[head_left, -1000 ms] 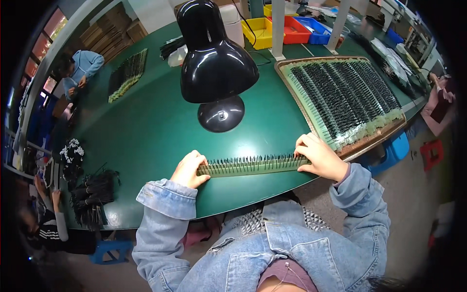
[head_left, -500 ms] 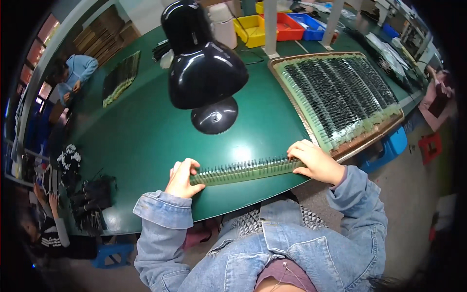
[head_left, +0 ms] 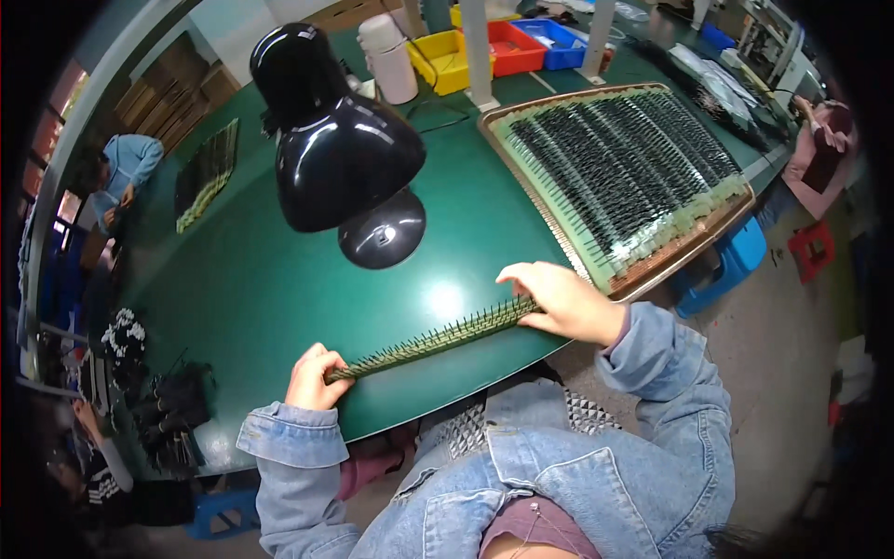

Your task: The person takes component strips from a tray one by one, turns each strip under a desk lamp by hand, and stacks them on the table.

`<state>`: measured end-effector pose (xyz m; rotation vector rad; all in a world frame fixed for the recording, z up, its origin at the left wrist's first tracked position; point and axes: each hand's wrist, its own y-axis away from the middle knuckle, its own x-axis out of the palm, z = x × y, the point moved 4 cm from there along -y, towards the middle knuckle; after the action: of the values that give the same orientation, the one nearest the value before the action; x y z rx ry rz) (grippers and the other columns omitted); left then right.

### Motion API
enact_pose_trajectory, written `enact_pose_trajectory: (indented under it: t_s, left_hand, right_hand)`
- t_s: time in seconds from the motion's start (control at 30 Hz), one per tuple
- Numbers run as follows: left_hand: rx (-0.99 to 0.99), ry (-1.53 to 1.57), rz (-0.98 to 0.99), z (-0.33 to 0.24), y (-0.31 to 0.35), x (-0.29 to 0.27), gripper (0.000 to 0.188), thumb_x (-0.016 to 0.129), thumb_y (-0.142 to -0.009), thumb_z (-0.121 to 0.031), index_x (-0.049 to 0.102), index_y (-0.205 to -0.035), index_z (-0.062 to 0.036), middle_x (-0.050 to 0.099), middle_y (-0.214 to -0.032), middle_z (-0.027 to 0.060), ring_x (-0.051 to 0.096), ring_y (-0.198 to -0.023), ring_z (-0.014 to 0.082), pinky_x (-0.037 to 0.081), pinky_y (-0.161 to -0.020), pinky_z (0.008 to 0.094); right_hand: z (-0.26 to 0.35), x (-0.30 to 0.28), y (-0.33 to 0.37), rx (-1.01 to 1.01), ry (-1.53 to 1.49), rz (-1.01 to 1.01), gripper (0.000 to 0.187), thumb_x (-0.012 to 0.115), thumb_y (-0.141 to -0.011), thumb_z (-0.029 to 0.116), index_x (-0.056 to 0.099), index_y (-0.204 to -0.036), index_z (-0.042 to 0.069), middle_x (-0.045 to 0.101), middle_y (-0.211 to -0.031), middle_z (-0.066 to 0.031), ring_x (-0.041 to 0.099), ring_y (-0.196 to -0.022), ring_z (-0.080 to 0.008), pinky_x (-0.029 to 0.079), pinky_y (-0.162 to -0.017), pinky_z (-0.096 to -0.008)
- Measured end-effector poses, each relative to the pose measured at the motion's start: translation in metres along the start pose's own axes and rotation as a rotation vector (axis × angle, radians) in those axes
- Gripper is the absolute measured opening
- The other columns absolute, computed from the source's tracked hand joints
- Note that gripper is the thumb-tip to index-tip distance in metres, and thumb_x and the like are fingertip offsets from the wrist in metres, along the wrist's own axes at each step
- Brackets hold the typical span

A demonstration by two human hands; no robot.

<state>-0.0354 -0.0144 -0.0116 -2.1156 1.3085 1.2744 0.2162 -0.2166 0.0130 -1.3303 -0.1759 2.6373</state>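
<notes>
A long narrow green strip (head_left: pixel 442 339) carries a row of thin dark pins along its length, pointing up and away from me. It lies slantwise near the table's front edge, its left end closer to me. My left hand (head_left: pixel 317 376) is closed on the left end, thumb and fingers pinching it. My right hand (head_left: pixel 573 306) holds the right end, with the thumb on the near side and the index finger stretched out above. Just beyond that hand are several similar pinned strips (head_left: pixel 619 172), packed in rows in a brown-edged tray (head_left: pixel 684 263).
A black desk lamp (head_left: pixel 349 168) stands behind the strip. Yellow (head_left: pixel 442 61), red (head_left: pixel 514 48) and blue (head_left: pixel 562 47) bins sit at the back beside a pale flask (head_left: pixel 389 61). Dark bundles (head_left: pixel 172 410) lie at the left edge. Other people work around the table.
The strip has turned so its pins point more upward, and its slant is steeper. Both hands still hold its ends. My right index finger has lifted. The whole view has shifted.
</notes>
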Motion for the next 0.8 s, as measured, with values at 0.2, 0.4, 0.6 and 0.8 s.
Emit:
enact_pose_trajectory:
  t_s: [0.2,0.4,0.6,0.8]
  left_hand:
    - [0.019,-0.019,-0.287,0.017,0.024,-0.017,0.023,0.063,-0.054,0.0,0.053,-0.074,-0.0021,0.046,-0.075,0.0078,0.046,-0.077,0.0227,0.039,-0.068,0.03]
    - [0.033,0.054,-0.276,0.017,0.036,-0.012,0.025,0.062,-0.055,0.0,0.051,-0.077,-0.0018,0.049,-0.08,0.0076,0.045,-0.08,0.023,0.038,-0.071,0.0299]
    - [0.028,0.127,-0.444,0.026,0.043,0.003,0.022,0.053,-0.056,0.004,0.05,-0.077,-0.0015,0.049,-0.078,0.0078,0.045,-0.08,0.0227,0.038,-0.07,0.03]
    - [-0.045,0.123,-0.476,0.025,0.041,0.005,0.03,0.053,-0.054,0.003,0.051,-0.083,-0.0036,0.05,-0.077,0.0061,0.045,-0.078,0.0211,0.037,-0.072,0.0293]
  right_hand:
    - [-0.012,-0.001,-0.001,-0.027,0.141,-0.031,0.029,0.064,-0.064,0.014,0.053,-0.089,0.004,0.051,-0.078,-0.0075,0.049,-0.077,-0.0229,0.041,-0.068,-0.0312]
    - [-0.017,0.013,-0.003,-0.007,0.064,0.042,0.034,0.062,-0.065,0.013,0.049,-0.096,0.004,0.048,-0.086,-0.0092,0.046,-0.085,-0.0253,0.039,-0.075,-0.0328]
    - [-0.004,0.03,-0.004,-0.083,-0.093,0.008,0.056,0.053,-0.065,0.001,0.034,-0.117,0.001,0.039,-0.115,-0.0153,0.035,-0.11,-0.0279,0.026,-0.093,-0.0336]
    - [0.012,0.034,-0.007,-0.018,-0.561,0.156,0.068,0.051,-0.062,-0.001,0.021,-0.123,0.001,0.033,-0.121,-0.0136,0.03,-0.115,-0.0223,0.021,-0.097,-0.0329]
